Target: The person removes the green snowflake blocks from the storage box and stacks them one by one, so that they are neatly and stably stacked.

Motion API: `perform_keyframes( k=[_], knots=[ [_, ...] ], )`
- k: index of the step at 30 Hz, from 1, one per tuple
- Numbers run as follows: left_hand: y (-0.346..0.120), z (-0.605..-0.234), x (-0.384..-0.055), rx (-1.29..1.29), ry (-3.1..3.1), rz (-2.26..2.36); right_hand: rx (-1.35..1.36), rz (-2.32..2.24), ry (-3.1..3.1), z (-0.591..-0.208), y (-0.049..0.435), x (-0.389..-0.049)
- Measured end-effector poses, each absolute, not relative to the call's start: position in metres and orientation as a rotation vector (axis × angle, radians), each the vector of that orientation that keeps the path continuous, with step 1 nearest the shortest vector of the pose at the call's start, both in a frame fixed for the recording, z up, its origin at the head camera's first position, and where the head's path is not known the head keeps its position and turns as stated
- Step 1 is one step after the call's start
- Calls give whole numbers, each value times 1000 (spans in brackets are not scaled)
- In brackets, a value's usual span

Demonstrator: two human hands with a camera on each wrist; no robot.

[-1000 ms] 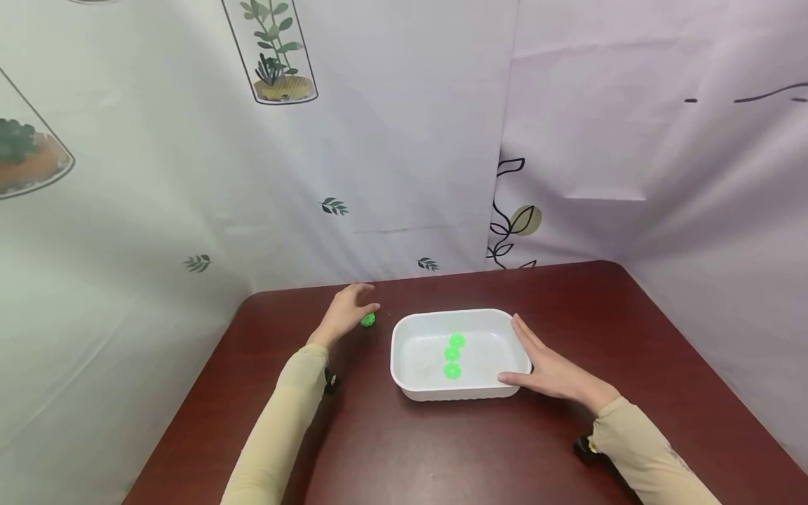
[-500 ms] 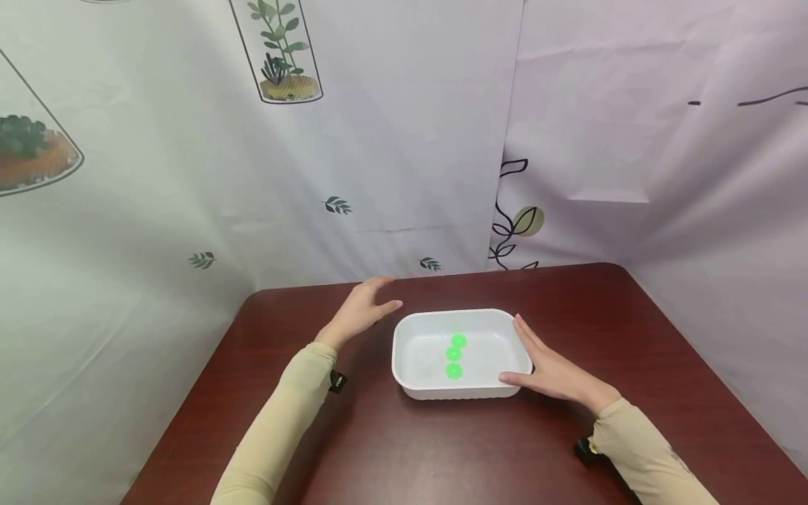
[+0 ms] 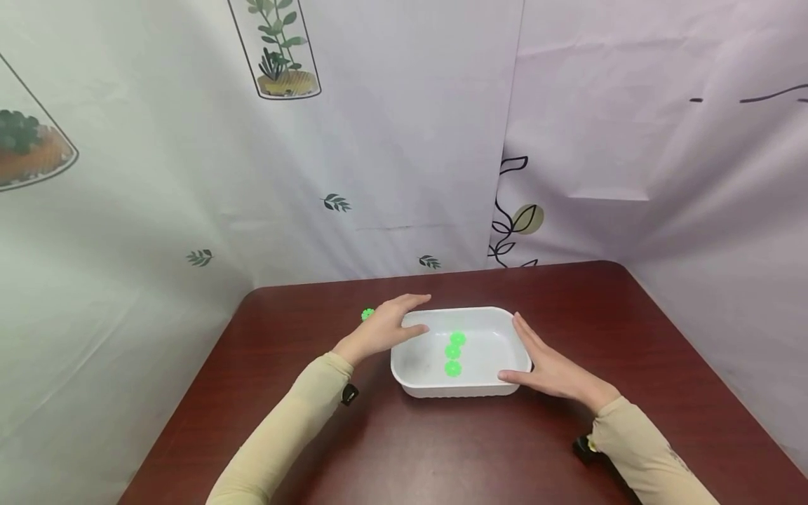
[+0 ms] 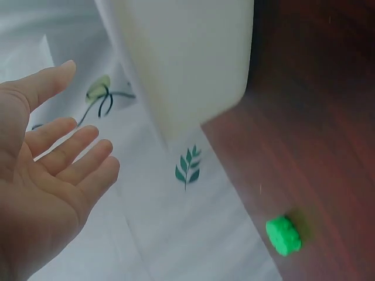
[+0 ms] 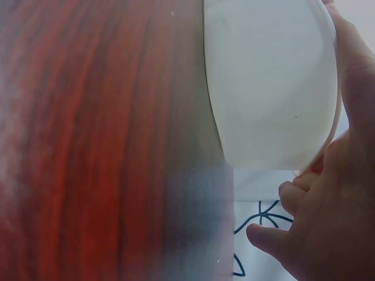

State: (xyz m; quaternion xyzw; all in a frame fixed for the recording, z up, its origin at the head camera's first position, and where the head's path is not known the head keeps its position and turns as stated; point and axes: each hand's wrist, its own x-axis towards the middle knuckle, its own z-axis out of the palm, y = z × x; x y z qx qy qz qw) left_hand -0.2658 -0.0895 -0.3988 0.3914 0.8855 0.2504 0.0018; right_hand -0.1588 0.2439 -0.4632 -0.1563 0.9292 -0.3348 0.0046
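A white, round-cornered rectangular tub (image 3: 463,391) sits on the table, with three bright green flower-shaped pieces (image 3: 452,352) in a line inside it. My left hand (image 3: 381,330) overlaps the tub's left end in the head view. Its thumb and fingers are spread with nothing between them, as the left wrist view also shows. One more green flower-shaped piece (image 4: 283,236), thick and lobed, lies on the table beyond the left hand. My right hand (image 3: 546,368) holds the tub's right end, thumb over the near rim and fingers along the right side up to the far corner.
The dark red-brown table (image 3: 435,452) has rounded far corners. Pale cloth (image 3: 404,140) printed with plants hangs right behind and at both sides of it. A small black device (image 3: 349,394) is strapped to the left wrist, another black device (image 3: 587,449) to the right.
My left hand has moved right from the loose green piece to over the tub's left end, leaving that piece on the table. The right hand and the tub have stayed put.
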Motion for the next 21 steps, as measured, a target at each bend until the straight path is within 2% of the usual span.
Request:
perform_keyframes(
  k=[12, 21],
  knots=[
    [-68, -421, -249, 1456, 2656, 564, -478, -1057, 2899, -467, 243, -158],
    [-57, -434, -245, 1534, 2597, 464, -472, -1045, 2907, -465, 244, -160]
  ],
)
